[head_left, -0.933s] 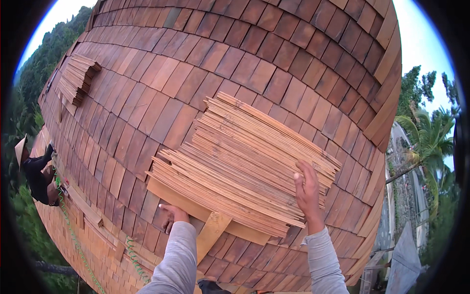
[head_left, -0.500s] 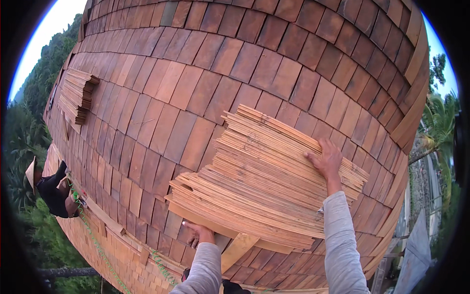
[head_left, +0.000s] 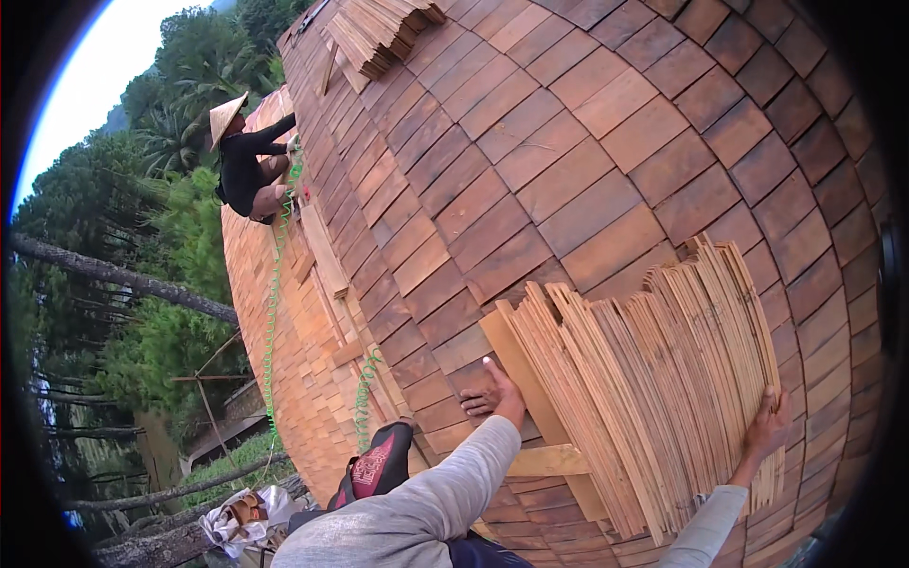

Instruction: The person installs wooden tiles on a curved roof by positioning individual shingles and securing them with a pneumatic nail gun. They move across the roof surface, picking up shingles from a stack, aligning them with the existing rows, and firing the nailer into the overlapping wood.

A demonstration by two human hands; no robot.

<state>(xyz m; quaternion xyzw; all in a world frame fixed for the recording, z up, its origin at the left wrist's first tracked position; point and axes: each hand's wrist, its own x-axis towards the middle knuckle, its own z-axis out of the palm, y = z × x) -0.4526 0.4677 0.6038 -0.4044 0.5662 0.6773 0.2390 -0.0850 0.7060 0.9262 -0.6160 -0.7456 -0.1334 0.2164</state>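
We're on a steep shingled roof [head_left: 587, 142], both hands on a big stack of thin wooden shingles [head_left: 663, 388] lying on the slope. Our left hand [head_left: 497, 398] sits flat at the stack's left edge, fingers spread and released, palm against the roof shingles and touching the thick board at the stack's side. Our right hand [head_left: 765, 428] presses on the right part of the stack, fingers open over the slat ends, not clenched; a grasp around any slat we cannot tell. The stack lies between the two hands, slats fanned, ends uneven, resting on a wooden batten [head_left: 549, 461] just below the left hand. Grey sleeves on both forearms. Below the left forearm, a black and red shoe [head_left: 374, 466] against the roof. A green coiled hose [head_left: 365, 398] runs down the roof left of the left hand. Far up-left of the hands, another person [head_left: 248, 161] in a conical hat and dark top crouches at the roof edge. A second shingle pile [head_left: 379, 33] sits well above the hands near the top. Trees [head_left: 142, 284] left of the roof.
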